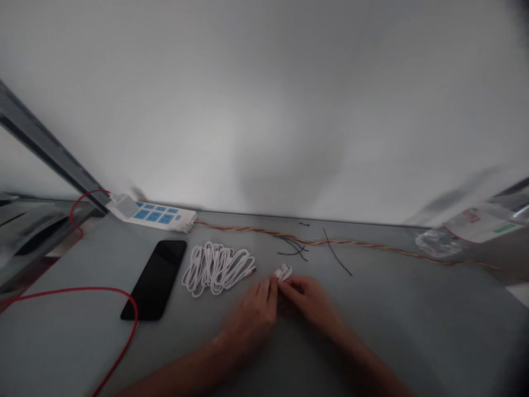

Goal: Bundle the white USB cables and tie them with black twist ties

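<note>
**Pinching a white bundle at mid-desk**

Left hand (253, 310) and right hand (313, 301) set fingertip to fingertip, both pinching a small white bundle (283, 271) of cable. Fingers curled in, not spread; palms down, forearms coming in from the lower edge. Bundle low over the grey desk (413, 320), resting or lifted, hard to tell which. Just left of the bundle, a loose white coil (217, 267), lying flat, apart from the hands. Left of that, a black phone (156, 278), face up, screen dark. Behind the phone, against the wall, a white strip (151, 212) with blue sockets. Along the left side, a red wire (103, 309) looping past the phone. Beyond the hands, a few black ties (295, 247) lying across a twisted wire (351, 242) that runs along the back. At far right, a clear bag (438, 242), blurred
</note>
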`<act>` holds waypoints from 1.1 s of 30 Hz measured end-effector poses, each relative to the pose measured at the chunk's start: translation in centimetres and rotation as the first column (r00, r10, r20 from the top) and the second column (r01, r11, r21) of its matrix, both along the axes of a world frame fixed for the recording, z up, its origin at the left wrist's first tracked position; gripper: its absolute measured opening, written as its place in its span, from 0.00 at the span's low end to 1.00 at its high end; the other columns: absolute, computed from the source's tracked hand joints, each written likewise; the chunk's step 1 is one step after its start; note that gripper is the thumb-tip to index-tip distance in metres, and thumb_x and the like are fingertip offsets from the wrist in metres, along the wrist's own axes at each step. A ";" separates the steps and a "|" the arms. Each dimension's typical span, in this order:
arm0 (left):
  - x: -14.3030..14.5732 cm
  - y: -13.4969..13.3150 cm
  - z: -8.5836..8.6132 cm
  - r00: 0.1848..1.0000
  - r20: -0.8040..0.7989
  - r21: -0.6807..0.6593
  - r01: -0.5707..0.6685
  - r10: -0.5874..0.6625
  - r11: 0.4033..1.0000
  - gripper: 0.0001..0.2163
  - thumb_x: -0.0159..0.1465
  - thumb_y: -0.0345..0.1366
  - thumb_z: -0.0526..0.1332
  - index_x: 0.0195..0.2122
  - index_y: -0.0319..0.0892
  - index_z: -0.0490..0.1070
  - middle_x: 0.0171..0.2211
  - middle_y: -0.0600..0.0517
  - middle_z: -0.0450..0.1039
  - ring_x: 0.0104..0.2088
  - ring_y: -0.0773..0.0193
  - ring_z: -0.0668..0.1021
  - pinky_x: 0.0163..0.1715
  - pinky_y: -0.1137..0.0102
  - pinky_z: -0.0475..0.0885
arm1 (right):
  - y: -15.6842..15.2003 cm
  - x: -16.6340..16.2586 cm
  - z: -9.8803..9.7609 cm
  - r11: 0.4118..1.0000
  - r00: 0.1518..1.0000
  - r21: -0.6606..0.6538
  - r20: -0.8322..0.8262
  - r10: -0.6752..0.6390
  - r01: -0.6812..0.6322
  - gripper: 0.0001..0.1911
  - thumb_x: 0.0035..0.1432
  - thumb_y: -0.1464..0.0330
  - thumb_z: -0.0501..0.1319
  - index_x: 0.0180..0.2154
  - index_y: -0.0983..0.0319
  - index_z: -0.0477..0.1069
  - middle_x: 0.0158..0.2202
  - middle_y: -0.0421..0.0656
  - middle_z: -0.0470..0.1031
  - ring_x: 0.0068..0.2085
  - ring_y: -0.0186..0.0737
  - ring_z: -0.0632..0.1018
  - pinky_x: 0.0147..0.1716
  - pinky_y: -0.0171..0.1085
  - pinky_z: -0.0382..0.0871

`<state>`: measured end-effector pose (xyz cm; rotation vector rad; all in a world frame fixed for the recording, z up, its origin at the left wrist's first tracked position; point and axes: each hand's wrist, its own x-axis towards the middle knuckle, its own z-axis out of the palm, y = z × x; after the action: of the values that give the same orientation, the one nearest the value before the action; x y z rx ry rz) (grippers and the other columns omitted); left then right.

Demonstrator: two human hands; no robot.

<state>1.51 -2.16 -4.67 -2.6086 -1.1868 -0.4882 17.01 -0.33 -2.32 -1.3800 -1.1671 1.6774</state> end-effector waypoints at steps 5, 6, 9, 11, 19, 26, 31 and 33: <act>0.1 -0.1 0.2 1.000 -0.007 0.026 0.010 -0.010 1.000 0.20 0.63 0.21 0.44 0.54 0.24 0.63 0.41 0.34 0.75 0.38 0.54 0.79 0.36 0.66 0.75 | 0.0 0.0 0.2 0.999 0.999 0.042 0.031 0.015 -0.017 0.22 0.46 0.49 0.64 0.22 0.63 0.70 0.19 0.40 0.73 0.22 0.34 0.74 0.24 0.34 0.69; 0.1 -0.1 0.2 1.000 -0.003 0.035 0.013 -0.013 0.999 0.19 0.63 0.21 0.44 0.54 0.24 0.63 0.41 0.34 0.75 0.38 0.54 0.79 0.36 0.65 0.75 | 0.0 0.1 0.1 0.998 0.998 0.065 0.060 0.013 -0.017 0.22 0.47 0.49 0.63 0.23 0.63 0.69 0.20 0.40 0.73 0.22 0.35 0.74 0.24 0.34 0.68; 0.2 -0.2 0.2 1.000 0.012 0.035 0.021 -0.022 0.999 0.20 0.64 0.21 0.43 0.55 0.22 0.62 0.41 0.32 0.75 0.39 0.53 0.79 0.36 0.64 0.75 | 0.0 0.3 0.0 0.977 0.970 0.206 0.241 -0.003 -0.048 0.19 0.54 0.54 0.58 0.23 0.62 0.69 0.22 0.42 0.74 0.24 0.36 0.73 0.24 0.34 0.66; 0.1 -0.2 0.2 0.999 0.020 0.031 0.036 -0.036 0.999 0.20 0.64 0.22 0.42 0.56 0.22 0.60 0.42 0.32 0.74 0.39 0.53 0.78 0.37 0.64 0.74 | 0.0 0.6 0.0 0.936 0.911 0.327 0.411 -0.018 -0.129 0.17 0.59 0.59 0.55 0.24 0.62 0.69 0.23 0.42 0.74 0.24 0.36 0.73 0.25 0.34 0.64; -0.2 0.0 0.3 0.994 0.074 0.049 0.071 -0.074 0.996 0.20 0.65 0.22 0.43 0.58 0.24 0.58 0.41 0.35 0.75 0.39 0.55 0.78 0.39 0.65 0.73 | -0.6 0.6 0.3 0.795 0.690 0.477 0.716 -0.104 -0.375 0.15 0.63 0.67 0.49 0.27 0.61 0.68 0.23 0.43 0.75 0.23 0.37 0.72 0.23 0.34 0.58; -0.2 0.1 0.3 0.983 0.166 -0.041 0.090 -0.082 0.995 0.20 0.66 0.25 0.46 0.58 0.26 0.59 0.42 0.35 0.75 0.41 0.53 0.78 0.39 0.61 0.75 | -0.8 0.5 0.7 0.770 0.653 0.487 0.748 -0.123 -0.412 0.14 0.64 0.67 0.50 0.27 0.62 0.68 0.25 0.43 0.76 0.24 0.38 0.75 0.24 0.35 0.59; -0.3 0.2 0.9 0.931 0.361 -0.187 0.128 -0.053 0.974 0.20 0.65 0.28 0.51 0.59 0.32 0.60 0.45 0.38 0.73 0.44 0.54 0.77 0.42 0.60 0.75 | -0.6 0.7 0.6 0.739 0.621 0.489 0.774 -0.123 -0.463 0.12 0.63 0.69 0.52 0.30 0.62 0.70 0.26 0.44 0.78 0.26 0.39 0.77 0.25 0.35 0.61; -0.3 0.3 1.0 0.902 0.430 -0.226 0.150 -0.040 0.963 0.20 0.65 0.28 0.51 0.59 0.36 0.60 0.46 0.40 0.73 0.44 0.55 0.76 0.43 0.60 0.75 | -0.6 0.7 0.4 0.720 0.604 0.509 0.781 -0.156 -0.472 0.13 0.63 0.69 0.51 0.30 0.62 0.70 0.27 0.45 0.78 0.27 0.40 0.77 0.26 0.35 0.62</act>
<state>1.17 -1.85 -3.68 -2.8825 -1.3225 -1.0311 17.68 -0.92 -1.94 -1.5274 -2.2084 0.4652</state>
